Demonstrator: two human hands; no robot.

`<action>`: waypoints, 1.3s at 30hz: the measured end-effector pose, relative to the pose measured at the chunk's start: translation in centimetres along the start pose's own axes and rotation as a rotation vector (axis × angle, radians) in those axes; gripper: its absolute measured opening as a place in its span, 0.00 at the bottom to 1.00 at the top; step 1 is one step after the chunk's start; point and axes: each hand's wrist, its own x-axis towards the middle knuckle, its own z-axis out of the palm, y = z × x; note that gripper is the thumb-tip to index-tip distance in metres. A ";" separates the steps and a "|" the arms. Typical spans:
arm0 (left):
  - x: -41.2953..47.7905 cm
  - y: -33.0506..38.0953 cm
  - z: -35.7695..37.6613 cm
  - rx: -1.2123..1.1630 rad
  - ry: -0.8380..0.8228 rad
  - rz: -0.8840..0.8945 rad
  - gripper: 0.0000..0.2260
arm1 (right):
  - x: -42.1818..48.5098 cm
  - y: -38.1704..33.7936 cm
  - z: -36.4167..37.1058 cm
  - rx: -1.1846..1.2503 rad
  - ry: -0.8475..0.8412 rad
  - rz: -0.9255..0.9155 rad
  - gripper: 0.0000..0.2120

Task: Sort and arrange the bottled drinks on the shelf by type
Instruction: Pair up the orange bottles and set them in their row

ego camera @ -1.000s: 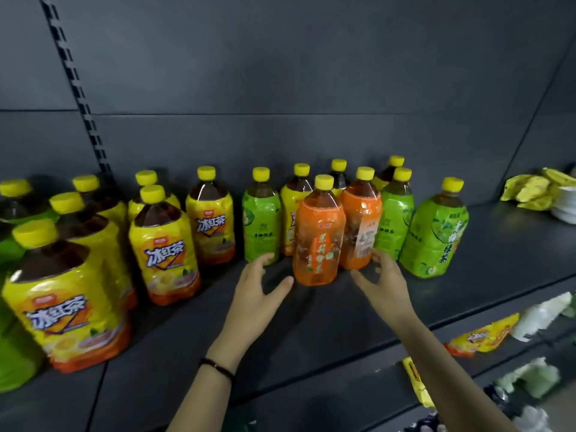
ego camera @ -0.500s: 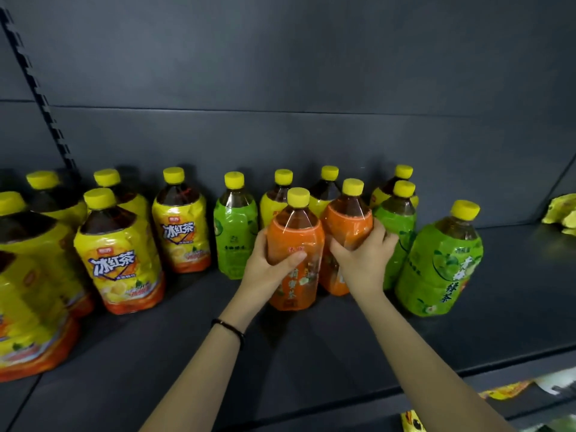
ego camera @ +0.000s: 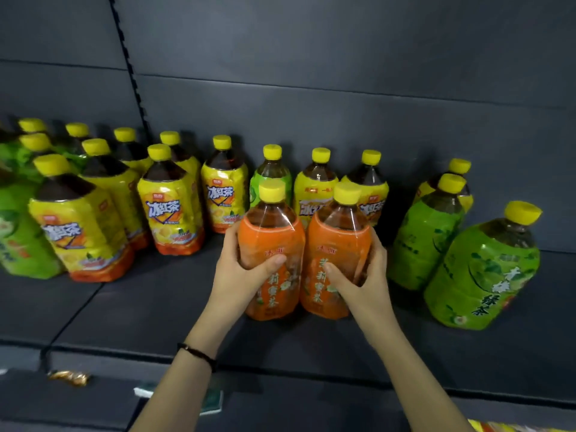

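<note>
On the dark shelf (ego camera: 156, 310), the left hand (ego camera: 240, 275) grips one orange bottle (ego camera: 274, 244) while the right hand (ego camera: 361, 282) grips the orange bottle beside it (ego camera: 338, 244), both upright and touching

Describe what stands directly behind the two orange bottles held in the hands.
Behind the orange bottles stand a green-labelled bottle and two yellow-labelled bottles, their caps and shoulders showing. Their lower halves and bases are covered by the orange pair.

Two orange-labelled bottles (ego camera: 288, 263) upright, side by side (yellow caps), yellow-labelled bottles (ego camera: 174, 210) left, green-labelled bottles (ego camera: 480, 272) right
</note>
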 end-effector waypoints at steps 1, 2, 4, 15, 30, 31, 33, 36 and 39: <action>-0.7 0.1 -0.5 -0.004 0.022 0.013 0.33 | -0.4 0.0 0.8 0.048 -0.024 0.000 0.43; -1.3 0.3 -1.0 -0.009 0.047 0.025 0.32 | -0.8 0.0 1.5 0.085 -0.037 0.002 0.44; -2.5 0.6 -2.2 -0.018 0.101 0.038 0.32 | -1.1 -0.3 2.8 0.136 -0.043 -0.005 0.43; -5.7 3.8 -15.2 -0.091 0.397 0.105 0.43 | -3.4 -3.5 15.5 0.222 -0.241 -0.042 0.44; -6.0 5.2 -46.0 0.104 0.527 0.102 0.35 | -9.2 -8.5 45.8 0.268 -0.378 -0.066 0.46; -5.6 5.1 -47.2 0.108 0.533 0.095 0.34 | -9.1 -8.8 47.2 0.264 -0.386 -0.063 0.47; -4.7 4.5 -49.1 0.105 0.561 0.077 0.36 | -8.6 -9.2 49.5 0.247 -0.412 -0.057 0.49; -3.5 3.5 -51.5 0.095 0.603 0.058 0.40 | -7.8 -9.2 52.2 0.222 -0.437 -0.038 0.49; -1.7 2.8 -54.0 0.134 0.541 0.038 0.36 | -6.9 -8.9 53.8 0.197 -0.421 -0.026 0.50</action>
